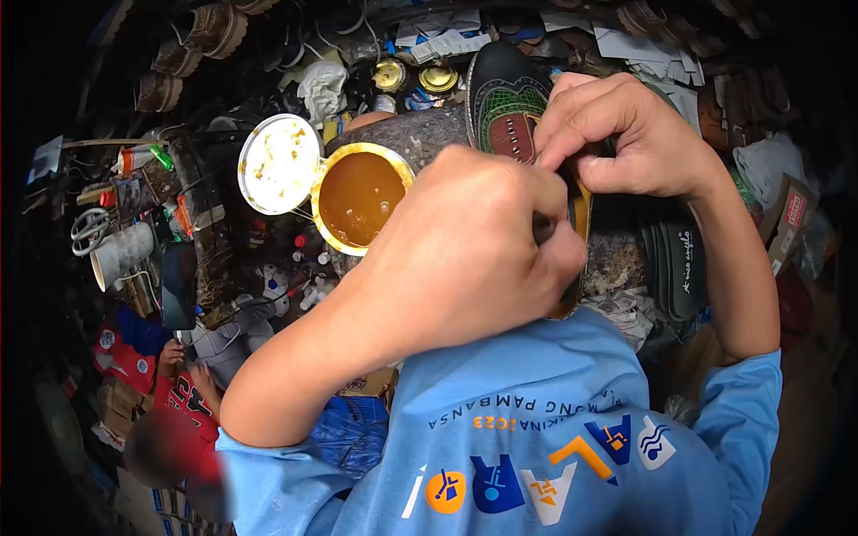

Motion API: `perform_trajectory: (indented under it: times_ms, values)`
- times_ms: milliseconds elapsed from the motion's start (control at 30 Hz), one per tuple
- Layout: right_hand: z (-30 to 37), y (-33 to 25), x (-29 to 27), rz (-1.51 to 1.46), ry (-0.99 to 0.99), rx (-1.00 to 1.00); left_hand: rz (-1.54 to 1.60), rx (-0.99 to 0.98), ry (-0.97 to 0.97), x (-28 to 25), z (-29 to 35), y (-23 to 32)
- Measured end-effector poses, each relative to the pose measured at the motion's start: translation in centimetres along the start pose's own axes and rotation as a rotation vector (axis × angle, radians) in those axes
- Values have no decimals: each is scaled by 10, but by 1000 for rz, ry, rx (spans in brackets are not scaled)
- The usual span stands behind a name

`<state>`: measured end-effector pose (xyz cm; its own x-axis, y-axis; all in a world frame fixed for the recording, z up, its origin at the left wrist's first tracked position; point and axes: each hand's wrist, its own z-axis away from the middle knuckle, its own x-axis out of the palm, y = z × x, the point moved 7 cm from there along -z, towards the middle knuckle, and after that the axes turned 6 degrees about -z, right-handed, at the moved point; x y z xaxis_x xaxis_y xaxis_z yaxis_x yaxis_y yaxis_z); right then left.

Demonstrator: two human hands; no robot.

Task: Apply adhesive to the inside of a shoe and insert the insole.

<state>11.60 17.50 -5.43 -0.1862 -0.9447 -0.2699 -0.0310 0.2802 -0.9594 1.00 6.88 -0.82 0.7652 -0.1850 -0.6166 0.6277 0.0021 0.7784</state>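
A shoe with a black toe, a green textured part and a reddish-brown eyelet panel points away from me. Its heel end is mostly hidden under my hands, and a yellowish inner edge shows beside my fingers. My right hand pinches the shoe's opening edge between thumb and fingers. Curled closed over the near half of the shoe is my left hand; its fingertips meet near the right hand's, and what they grip is hidden. An uncovered can of amber liquid stands left of the shoe, its smeared white lid tilted beside it.
Stacked dark insoles lie right of the shoe. Two small yellow-rimmed tins sit beyond it. A white mug and scissors are at the left. Another person in red is at lower left. Brown shoes line the far left.
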Motion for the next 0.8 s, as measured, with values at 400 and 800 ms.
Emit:
perform_trajectory:
  times_ms: [400,800]
  values:
    - [1,3,0,-16,63,-31,37,160,-181,5,6,13]
    - [1,2,0,-37,59,-92,161,109,-265,7,1,7]
